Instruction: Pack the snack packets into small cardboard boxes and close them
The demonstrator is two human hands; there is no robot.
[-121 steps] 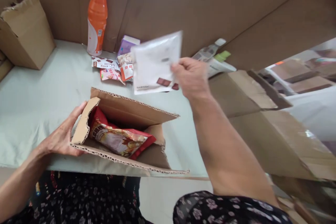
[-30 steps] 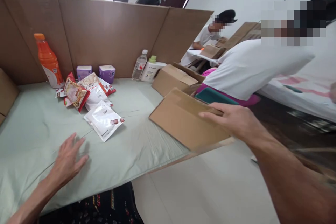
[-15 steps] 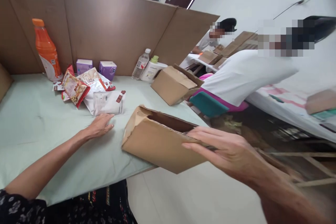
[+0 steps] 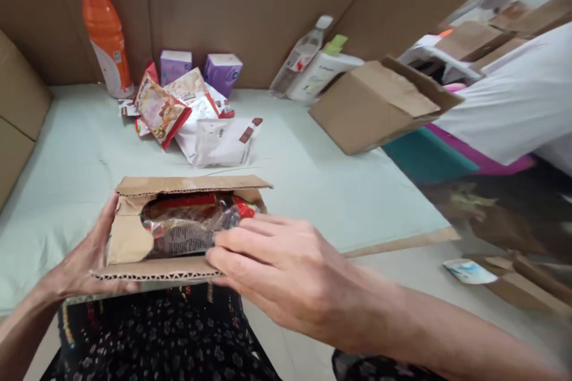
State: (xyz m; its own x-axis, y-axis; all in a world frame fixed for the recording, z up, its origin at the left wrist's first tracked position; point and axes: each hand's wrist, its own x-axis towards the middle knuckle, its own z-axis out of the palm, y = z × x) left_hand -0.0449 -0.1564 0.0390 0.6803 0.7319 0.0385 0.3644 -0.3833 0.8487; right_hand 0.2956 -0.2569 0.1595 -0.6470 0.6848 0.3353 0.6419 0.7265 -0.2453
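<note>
An opened cardboard box (image 4: 129,235) is held above the front edge of the table, its opening facing me. My left hand (image 4: 84,256) grips its left end, thumb at the far side and fingers beneath. Inside lies a clear plastic packet (image 4: 183,238) with red parts and dark printed text. My right hand (image 4: 277,268) is closed over the right end of the opening, fingertips on the packet's crinkled plastic. It hides that end of the box. Beyond the box lie a white packet (image 4: 226,143) and a red-and-cream snack packet (image 4: 161,110) on a small heap.
An orange bottle (image 4: 105,30), two purple tissue packs (image 4: 176,66), a clear bottle (image 4: 301,56) and a white pump bottle (image 4: 319,74) stand by the cardboard wall (image 4: 250,6). Another open box (image 4: 357,107) sits at right. Beyond is a person in a white shirt (image 4: 513,95).
The box has come left and nearer to me, its opening turned into view. My left hand has left the table and taken its left end. My right hand has shifted over the opening.
</note>
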